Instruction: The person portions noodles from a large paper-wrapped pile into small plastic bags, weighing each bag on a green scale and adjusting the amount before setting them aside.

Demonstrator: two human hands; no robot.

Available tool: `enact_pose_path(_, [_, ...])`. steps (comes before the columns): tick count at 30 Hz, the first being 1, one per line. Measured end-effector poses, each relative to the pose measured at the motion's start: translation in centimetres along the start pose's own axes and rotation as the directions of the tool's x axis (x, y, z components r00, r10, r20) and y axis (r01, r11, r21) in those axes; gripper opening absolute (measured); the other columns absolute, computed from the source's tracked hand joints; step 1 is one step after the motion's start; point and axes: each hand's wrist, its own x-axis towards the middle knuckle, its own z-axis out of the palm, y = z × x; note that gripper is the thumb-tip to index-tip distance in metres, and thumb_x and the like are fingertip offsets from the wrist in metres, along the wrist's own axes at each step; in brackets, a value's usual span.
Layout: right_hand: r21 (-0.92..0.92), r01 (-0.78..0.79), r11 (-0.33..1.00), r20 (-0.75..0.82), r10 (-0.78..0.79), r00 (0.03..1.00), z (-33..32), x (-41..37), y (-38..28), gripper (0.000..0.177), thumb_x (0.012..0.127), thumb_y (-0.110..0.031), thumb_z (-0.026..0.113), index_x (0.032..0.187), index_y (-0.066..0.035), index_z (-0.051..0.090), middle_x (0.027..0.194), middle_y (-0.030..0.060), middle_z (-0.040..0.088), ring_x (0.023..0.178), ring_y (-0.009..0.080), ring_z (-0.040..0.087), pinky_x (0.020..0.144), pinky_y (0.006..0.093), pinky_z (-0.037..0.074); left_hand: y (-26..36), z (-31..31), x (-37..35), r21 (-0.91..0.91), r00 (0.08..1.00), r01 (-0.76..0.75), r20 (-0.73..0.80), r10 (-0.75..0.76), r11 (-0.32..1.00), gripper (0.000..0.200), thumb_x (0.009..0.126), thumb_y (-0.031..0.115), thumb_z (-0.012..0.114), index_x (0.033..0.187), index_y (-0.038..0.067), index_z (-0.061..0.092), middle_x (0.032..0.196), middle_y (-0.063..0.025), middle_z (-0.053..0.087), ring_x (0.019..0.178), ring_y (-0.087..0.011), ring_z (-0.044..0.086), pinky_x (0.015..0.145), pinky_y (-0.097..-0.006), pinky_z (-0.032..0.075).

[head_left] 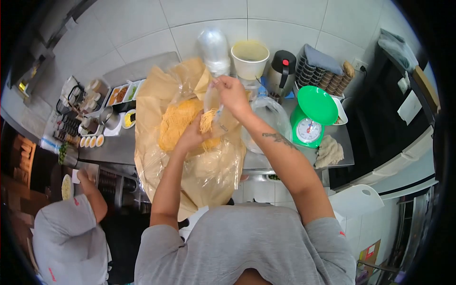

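Got a small clear bag (pixel 212 97) pinched between fingertips of the right hand (pixel 231 94), noodles (pixel 207 122) cupped in a half-curled left hand (pixel 191 137), over brown paper (pixel 148 121) overhanging the counter's (pixel 126 153) front edge.

Yellow noodles (pixel 178 121), brown paper (pixel 148 109), green scale (pixel 314 110)

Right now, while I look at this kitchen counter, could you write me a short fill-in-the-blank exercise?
1. The kitchen scale has a round pan coloured ____.
2. The right hand pinches a small clear plastic ____.
3. The left hand is at the pile of thin yellow ____.
4. The thermal jug has a small spot on top coloured ____.

Missing words: green; bag; noodles; red.
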Motion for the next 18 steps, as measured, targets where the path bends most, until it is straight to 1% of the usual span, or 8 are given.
enact_pose_path(2, [0.113,-0.025,0.993,0.046,0.02,0.999,-0.7,0.0,0.9,0.023,0.089,-0.019,0.052,0.085,-0.001,0.064,0.061,0.0018,0.056,0.046,0.0068,0.046,0.042,0.0237,0.038,-1.1,-1.5,0.7,-0.087,0.983,0.166,0.097,-0.157,0.982,0.069,0.069,0.016,0.068,0.131,0.014,0.038,0.099,-0.0116,0.055,0.095,-0.0236,0.054,0.082,-0.032,0.043])
enact_pose_path(4, [0.024,-0.109,0.994,0.177,0.103,0.979,-1.2,-1.2,2.0,0.023,0.088,-0.019,0.053,0.085,0.0,0.064,0.061,0.0013,0.056,0.046,0.0071,0.045,0.042,0.0235,0.038,4.0,-5.1,3.3,-0.107,0.902,0.4,0.221,-0.371,0.91,0.068,0.068,0.017,0.068,0.13,0.014,0.04,0.098,-0.0112,0.056,0.095,-0.0211,0.054,0.083,-0.0298,0.042])
enact_pose_path(5, [-0.024,-0.142,0.99,0.237,0.143,0.961,-1.3,-1.6,2.5,0.023,0.088,-0.019,0.053,0.085,0.0,0.064,0.06,0.001,0.055,0.045,0.0072,0.045,0.042,0.0233,0.038,5.6,-5.9,4.2,-0.006,0.917,0.32,0.255,-0.308,0.947,0.064,0.069,0.017,0.067,0.127,0.013,0.042,0.097,-0.0107,0.056,0.093,-0.0202,0.054,0.082,-0.0295,0.042])
enact_pose_path(7, [-0.027,-0.2,0.979,0.211,0.201,0.956,-1.1,-1.9,3.0,0.023,0.087,-0.02,0.053,0.086,0.001,0.064,0.061,0.0013,0.056,0.046,0.0075,0.046,0.042,0.0238,0.038,8.6,-7.3,6.3,0.188,0.924,0.12,0.338,-0.179,0.975,0.056,0.07,0.016,0.065,0.123,0.013,0.046,0.095,-0.0097,0.057,0.089,-0.0185,0.055,0.079,-0.0287,0.043])
enact_pose_path(10, [-0.077,-0.156,0.985,0.087,0.163,0.983,-1.3,-1.1,4.1,0.023,0.087,-0.02,0.054,0.086,0.0,0.065,0.061,0.0012,0.056,0.047,0.0084,0.047,0.042,0.0246,0.039,13.3,-8.8,9.2,0.332,0.879,0.21,0.348,-0.326,0.919,0.044,0.073,0.019,0.063,0.115,0.012,0.053,0.093,-0.0069,0.058,0.083,-0.0165,0.056,0.074,-0.028,0.044])
enact_pose_path(12, [-0.101,-0.125,0.987,0.032,0.128,0.991,-1.6,-1.0,4.7,0.024,0.085,-0.022,0.054,0.086,0.0,0.065,0.063,0.0058,0.058,0.051,0.0131,0.052,0.048,0.0284,0.042,11.9,-10.4,11.5,0.434,0.974,0.006,0.203,-0.104,0.901,0.027,0.077,0.016,0.057,0.104,0.011,0.06,0.084,0.0012,0.052,0.074,-0.0104,0.049,0.062,-0.0253,0.043])
enact_pose_path(14, [-0.096,-0.124,0.988,0.031,0.127,0.991,-2.1,-1.0,4.9,0.026,0.083,-0.024,0.055,0.088,0.0,0.065,0.068,0.0153,0.063,0.06,0.022,0.061,0.059,0.0353,0.047,15.2,-12.7,12.9,0.359,0.988,-0.094,0.15,0.042,0.929,0.025,0.08,0.016,0.054,0.103,0.011,0.061,0.081,0.0037,0.049,0.066,-0.0076,0.044,0.057,-0.0216,0.038])
enact_pose_path(18, [-0.139,-0.142,0.98,0.023,0.146,0.989,-2.2,-1.3,4.9,0.025,0.083,-0.024,0.054,0.089,-0.002,0.065,0.073,0.0163,0.064,0.066,0.0255,0.063,0.062,0.0353,0.047,19.5,-17.4,14.7,0.171,0.976,-0.165,-0.115,0.186,0.971,0.026,0.083,0.014,0.051,0.107,0.013,0.062,0.074,0.0058,0.045,0.059,-0.0035,0.034,0.053,-0.0176,0.029])
